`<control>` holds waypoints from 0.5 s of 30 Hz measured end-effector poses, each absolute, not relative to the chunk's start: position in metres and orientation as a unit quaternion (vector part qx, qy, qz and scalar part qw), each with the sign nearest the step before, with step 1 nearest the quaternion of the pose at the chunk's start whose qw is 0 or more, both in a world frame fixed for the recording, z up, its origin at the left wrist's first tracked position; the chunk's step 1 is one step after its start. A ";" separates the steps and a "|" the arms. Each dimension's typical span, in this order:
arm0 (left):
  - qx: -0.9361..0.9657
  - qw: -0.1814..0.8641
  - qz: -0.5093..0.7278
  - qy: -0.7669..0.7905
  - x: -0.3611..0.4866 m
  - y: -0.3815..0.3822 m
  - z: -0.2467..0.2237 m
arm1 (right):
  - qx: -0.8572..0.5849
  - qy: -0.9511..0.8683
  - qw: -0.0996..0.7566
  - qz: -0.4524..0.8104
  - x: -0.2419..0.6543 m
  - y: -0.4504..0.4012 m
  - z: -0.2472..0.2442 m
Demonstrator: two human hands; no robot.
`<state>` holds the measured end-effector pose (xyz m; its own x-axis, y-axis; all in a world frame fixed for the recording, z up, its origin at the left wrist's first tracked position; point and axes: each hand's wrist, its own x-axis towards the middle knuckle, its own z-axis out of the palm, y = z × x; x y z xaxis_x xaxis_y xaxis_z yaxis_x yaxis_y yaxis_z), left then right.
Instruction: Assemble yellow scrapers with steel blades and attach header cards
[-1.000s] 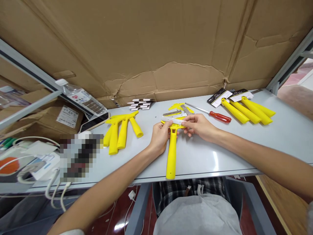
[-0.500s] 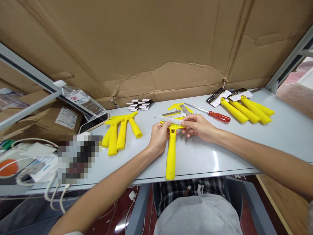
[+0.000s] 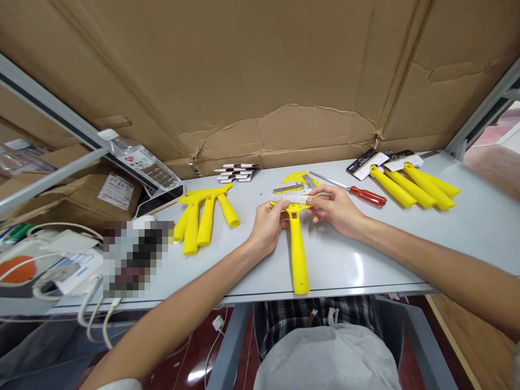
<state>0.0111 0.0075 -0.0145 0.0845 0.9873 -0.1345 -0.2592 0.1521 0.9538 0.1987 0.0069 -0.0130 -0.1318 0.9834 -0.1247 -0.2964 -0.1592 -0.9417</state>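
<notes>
Our scraper's handle (image 3: pixel 298 254) has swung rightward since a second ago, its end at the table edge (image 3: pixel 365 281). Our left hand (image 3: pixel 268 225) and right hand (image 3: pixel 335 208) pinch the blade (image 3: pixel 296 199) onto its head, not yet seated. Bare handles (image 3: pixel 203 216) wait left; carded scrapers (image 3: pixel 410 181) lie far right.

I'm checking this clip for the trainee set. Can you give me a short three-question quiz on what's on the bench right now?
1. True or false: both hands are on the yellow scraper at its head end.
2. What lies on the grey table just beyond the right hand? A) pliers B) a red-handled screwdriver C) a hammer
3. Fill in: the loose yellow handles lie to the ____ of the left hand.

Key
1. True: the left hand holds the head from one side, and the right hand pinches a thin white strip along it.
2. B
3. left
</notes>
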 end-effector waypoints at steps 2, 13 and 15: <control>0.404 0.613 0.513 0.445 0.011 0.008 -0.015 | -0.419 -0.407 0.504 0.636 0.200 0.007 -0.013; 0.425 0.633 0.480 0.434 0.007 0.009 -0.012 | -0.440 -0.416 0.515 0.606 0.202 0.012 -0.011; 0.423 0.638 0.479 0.430 0.006 0.010 -0.010 | -0.450 -0.414 0.519 0.597 0.204 0.014 -0.009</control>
